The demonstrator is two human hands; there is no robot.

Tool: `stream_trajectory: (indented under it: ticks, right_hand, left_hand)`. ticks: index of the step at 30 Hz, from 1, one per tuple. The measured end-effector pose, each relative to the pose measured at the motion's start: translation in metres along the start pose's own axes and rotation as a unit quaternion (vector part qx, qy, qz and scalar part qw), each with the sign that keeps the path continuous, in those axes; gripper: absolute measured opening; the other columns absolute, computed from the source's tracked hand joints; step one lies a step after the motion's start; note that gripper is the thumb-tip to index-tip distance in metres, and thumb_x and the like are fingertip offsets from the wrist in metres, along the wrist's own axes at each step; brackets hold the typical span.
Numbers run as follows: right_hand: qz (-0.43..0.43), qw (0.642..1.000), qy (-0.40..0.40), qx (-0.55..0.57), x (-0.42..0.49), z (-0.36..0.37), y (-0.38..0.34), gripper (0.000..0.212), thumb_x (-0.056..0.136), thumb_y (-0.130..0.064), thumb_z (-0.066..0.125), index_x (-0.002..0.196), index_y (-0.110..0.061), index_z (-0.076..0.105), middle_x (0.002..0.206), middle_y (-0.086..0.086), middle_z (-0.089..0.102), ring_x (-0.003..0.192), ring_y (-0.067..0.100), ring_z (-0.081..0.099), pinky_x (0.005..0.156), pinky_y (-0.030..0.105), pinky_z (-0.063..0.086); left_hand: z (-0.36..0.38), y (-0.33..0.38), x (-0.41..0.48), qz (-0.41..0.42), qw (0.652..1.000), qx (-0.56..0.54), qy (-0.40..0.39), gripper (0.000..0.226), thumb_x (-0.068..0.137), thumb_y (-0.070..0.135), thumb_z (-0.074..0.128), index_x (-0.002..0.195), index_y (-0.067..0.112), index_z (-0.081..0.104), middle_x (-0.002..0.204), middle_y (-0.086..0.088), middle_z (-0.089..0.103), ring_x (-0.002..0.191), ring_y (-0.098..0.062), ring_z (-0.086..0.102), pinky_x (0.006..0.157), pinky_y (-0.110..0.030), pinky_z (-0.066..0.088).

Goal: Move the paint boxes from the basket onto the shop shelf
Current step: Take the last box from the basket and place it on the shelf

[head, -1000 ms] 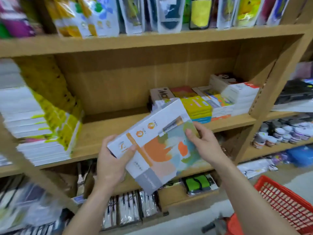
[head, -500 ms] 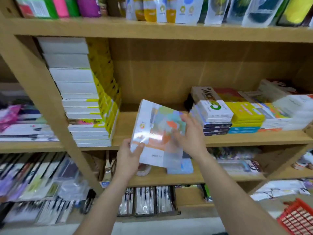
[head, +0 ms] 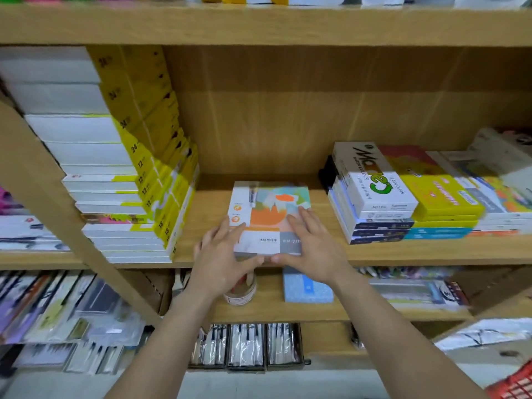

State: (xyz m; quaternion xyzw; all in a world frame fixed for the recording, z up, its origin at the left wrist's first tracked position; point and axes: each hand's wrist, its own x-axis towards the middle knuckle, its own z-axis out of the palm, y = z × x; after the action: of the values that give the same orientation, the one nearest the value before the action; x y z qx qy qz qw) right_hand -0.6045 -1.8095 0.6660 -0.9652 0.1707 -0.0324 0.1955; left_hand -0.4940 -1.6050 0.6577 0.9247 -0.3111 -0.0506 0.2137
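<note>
A white paint box (head: 269, 208) with an orange, teal and green printed cover lies flat on the wooden shop shelf (head: 288, 254), in the gap between two stacks. My left hand (head: 221, 254) grips its near left corner, thumb under the front edge. My right hand (head: 311, 249) rests on its near right part, fingers spread flat over the cover and thumb at the front edge. A corner of the red basket (head: 515, 384) shows at the bottom right; its contents are out of view.
A tall stack of white and yellow boxes (head: 121, 174) stands left of the gap. Stacks of watercolour boxes (head: 374, 194) and yellow boxes (head: 440, 197) stand to the right. A small jar (head: 241, 292) and a blue pack (head: 306, 289) sit on the shelf below.
Both hands carried the paint box up and forward from mid-air, turned it flat and set it down on the shelf. The view swung left, away from the basket.
</note>
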Motion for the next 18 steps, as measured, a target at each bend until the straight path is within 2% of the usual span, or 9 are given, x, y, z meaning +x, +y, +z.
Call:
stream_trajectory:
  ticks: [3, 5, 7, 10, 14, 18]
  right_hand:
    - [0.035, 0.998, 0.052, 0.012, 0.013, 0.0, 0.0, 0.1, 0.08, -0.085, 0.055, 0.162, -0.033, 0.032, 0.175, 0.005, 0.015, 0.161, 0.029, 0.014, 0.126, 0.045, 0.024]
    - [0.07, 0.994, 0.082, 0.02, 0.018, 0.001, 0.0, 0.09, 0.084, -0.079, 0.058, 0.158, -0.033, 0.039, 0.171, 0.009, 0.026, 0.154, 0.035, 0.031, 0.121, 0.045, 0.035]
    - [0.087, 0.993, 0.081, 0.01, 0.021, 0.003, 0.0, 0.089, 0.085, -0.08, 0.056, 0.158, -0.033, 0.039, 0.169, 0.011, 0.031, 0.15, 0.034, 0.038, 0.115, 0.045, 0.042]
    - [0.09, 0.993, 0.08, -0.01, 0.024, 0.003, -0.001, 0.091, 0.083, -0.084, 0.052, 0.158, -0.035, 0.037, 0.167, 0.01, 0.034, 0.149, 0.033, 0.04, 0.115, 0.045, 0.042]
    - [0.091, 0.992, 0.073, -0.038, 0.022, 0.003, -0.004, 0.087, 0.085, -0.084, 0.046, 0.158, -0.038, 0.034, 0.163, 0.009, 0.041, 0.146, 0.033, 0.042, 0.117, 0.045, 0.037]
    - [0.09, 0.994, 0.047, -0.033, 0.018, -0.002, -0.007, 0.081, 0.092, -0.077, 0.045, 0.161, -0.038, 0.028, 0.165, 0.01, 0.035, 0.147, 0.033, 0.038, 0.118, 0.045, 0.035]
  left_hand:
    - [-0.001, -0.008, 0.02, -0.006, 0.999, -0.034, 0.019, 0.073, 0.087, 0.065, 0.064, 0.153, 0.046, 0.039, 0.17, 0.008, 0.02, 0.146, -0.033, 0.031, 0.114, -0.053, 0.031]
    - [0.0, -0.008, 0.03, -0.012, 0.998, -0.04, 0.043, 0.071, 0.088, 0.058, 0.069, 0.151, 0.041, 0.042, 0.167, 0.01, 0.029, 0.138, -0.03, 0.039, 0.11, -0.051, 0.038]
    - [0.001, -0.008, 0.037, -0.028, 0.996, -0.061, 0.057, 0.075, 0.085, 0.052, 0.074, 0.151, 0.038, 0.042, 0.164, 0.014, 0.035, 0.132, -0.027, 0.043, 0.107, -0.049, 0.041]
    - [0.005, -0.009, 0.04, -0.032, 0.996, -0.047, 0.069, 0.075, 0.087, 0.049, 0.073, 0.153, 0.037, 0.039, 0.163, 0.013, 0.037, 0.129, -0.026, 0.044, 0.105, -0.048, 0.042]
    - [0.008, -0.001, 0.038, -0.052, 0.993, -0.026, 0.104, 0.062, 0.094, 0.041, 0.067, 0.15, 0.03, 0.042, 0.162, 0.006, 0.04, 0.131, -0.028, 0.046, 0.105, -0.049, 0.044]
    - [0.001, 0.006, 0.036, -0.054, 0.994, -0.012, 0.09, 0.06, 0.094, 0.04, 0.066, 0.148, 0.027, 0.044, 0.157, 0.001, 0.046, 0.133, -0.03, 0.047, 0.105, -0.047, 0.043]
